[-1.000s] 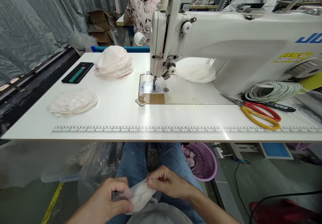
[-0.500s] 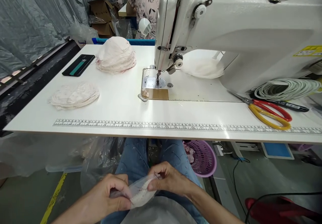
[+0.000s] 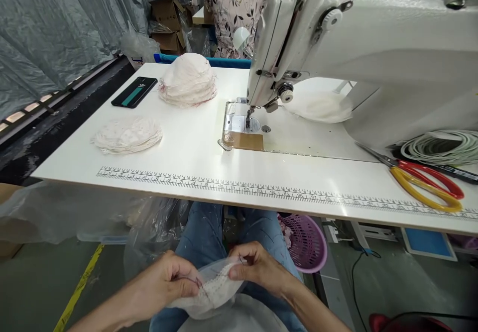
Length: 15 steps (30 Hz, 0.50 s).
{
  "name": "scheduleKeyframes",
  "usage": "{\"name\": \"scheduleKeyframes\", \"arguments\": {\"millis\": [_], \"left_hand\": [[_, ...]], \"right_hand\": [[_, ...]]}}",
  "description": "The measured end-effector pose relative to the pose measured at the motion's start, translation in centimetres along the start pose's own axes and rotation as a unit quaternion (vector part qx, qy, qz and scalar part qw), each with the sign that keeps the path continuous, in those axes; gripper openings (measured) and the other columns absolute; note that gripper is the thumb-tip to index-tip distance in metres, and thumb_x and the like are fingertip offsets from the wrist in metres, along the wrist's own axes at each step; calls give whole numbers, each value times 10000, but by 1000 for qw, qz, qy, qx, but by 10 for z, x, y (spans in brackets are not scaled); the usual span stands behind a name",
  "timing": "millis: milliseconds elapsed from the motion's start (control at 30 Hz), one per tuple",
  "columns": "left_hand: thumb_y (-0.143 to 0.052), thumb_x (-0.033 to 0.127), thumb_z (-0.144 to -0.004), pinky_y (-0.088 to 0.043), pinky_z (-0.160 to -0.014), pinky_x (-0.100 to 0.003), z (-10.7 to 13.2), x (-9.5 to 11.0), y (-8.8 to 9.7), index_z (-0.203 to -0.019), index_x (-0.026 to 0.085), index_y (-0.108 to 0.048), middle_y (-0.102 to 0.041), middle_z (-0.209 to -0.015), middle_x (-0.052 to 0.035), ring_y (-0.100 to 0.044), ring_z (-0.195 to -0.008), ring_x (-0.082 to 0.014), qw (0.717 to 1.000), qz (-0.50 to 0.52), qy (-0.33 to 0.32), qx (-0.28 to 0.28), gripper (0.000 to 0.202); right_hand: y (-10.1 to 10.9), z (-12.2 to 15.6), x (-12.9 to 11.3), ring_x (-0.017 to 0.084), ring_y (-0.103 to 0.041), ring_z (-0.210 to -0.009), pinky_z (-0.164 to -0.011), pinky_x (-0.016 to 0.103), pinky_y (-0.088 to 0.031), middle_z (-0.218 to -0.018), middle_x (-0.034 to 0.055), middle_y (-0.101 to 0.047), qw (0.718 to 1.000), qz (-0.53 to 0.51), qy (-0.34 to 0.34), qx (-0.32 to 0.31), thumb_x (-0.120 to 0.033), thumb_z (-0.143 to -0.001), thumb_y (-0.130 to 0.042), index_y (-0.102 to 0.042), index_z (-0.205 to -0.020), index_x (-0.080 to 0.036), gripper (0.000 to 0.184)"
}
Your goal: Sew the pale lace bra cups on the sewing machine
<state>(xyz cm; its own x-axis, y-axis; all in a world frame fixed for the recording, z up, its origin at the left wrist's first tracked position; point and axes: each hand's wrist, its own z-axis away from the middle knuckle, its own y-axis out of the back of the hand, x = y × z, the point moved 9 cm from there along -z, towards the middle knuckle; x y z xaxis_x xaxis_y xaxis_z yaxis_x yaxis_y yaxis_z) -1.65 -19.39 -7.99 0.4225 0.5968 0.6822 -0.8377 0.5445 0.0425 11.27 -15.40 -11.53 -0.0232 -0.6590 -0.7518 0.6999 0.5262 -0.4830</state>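
Above my lap, a sheer whitish fabric piece [image 3: 216, 287] with a lacy band and dark reddish threads is stretched between my hands. My left hand [image 3: 170, 284] pinches its left end between thumb and fingers. At the upper right end, my right hand [image 3: 257, 267] grips it the same way. On the table lie a tall stack of pale fabric pieces [image 3: 187, 80] with reddish threads along the edges and a flatter stack of lacy white pieces [image 3: 127, 134]. Behind the needle of the sewing machine [image 3: 248, 118] rests another pile of cream pieces [image 3: 321, 105].
A black phone [image 3: 134, 92] lies at the table's left. Yellow-and-red scissors [image 3: 425, 185] and a coil of pale cord [image 3: 440, 148] are at the right. A printed ruler [image 3: 257, 188] runs along the front edge. A purple basket [image 3: 308, 245] stands below. Another person [image 3: 239, 13] is behind the table.
The fabric is spread wider between my hands, with more of it and its threads showing. My left hand has shifted slightly right and up. The view has tilted and turned left.
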Motion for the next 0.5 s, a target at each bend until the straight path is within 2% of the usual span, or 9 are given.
{"name": "scheduleKeyframes", "arguments": {"millis": [167,367,500], "left_hand": [[-562,429,-788,-177,-506,-219,3,5,-4,-740,118,-703,-378,-602,38,-250,-573,-101,999,22,-19,-25,344],[-677,292,-682,-301,-591,-200,1,13,-10,-837,145,-727,-485,-643,33,-367,-626,-113,992,112,-29,-41,218],[-671,265,-630,-255,-532,-200,-9,9,-10,-704,143,-716,-396,-559,59,-306,-567,-100,996,84,-15,-5,150]], "right_hand": [[-1,-1,-1,74,-451,-531,-553,210,-372,-552,-31,-541,1000,1,4,3,-407,-555,-817,-672,-616,-118,329],[-6,-2,0,71,-442,-521,-533,207,-355,-551,-29,-538,1000,5,5,1,-428,-565,-811,-666,-628,-116,350],[-6,-2,1,60,-421,-509,-511,197,-324,-560,-30,-535,1000,19,3,-4,-449,-583,-800,-666,-651,-107,374]]}}
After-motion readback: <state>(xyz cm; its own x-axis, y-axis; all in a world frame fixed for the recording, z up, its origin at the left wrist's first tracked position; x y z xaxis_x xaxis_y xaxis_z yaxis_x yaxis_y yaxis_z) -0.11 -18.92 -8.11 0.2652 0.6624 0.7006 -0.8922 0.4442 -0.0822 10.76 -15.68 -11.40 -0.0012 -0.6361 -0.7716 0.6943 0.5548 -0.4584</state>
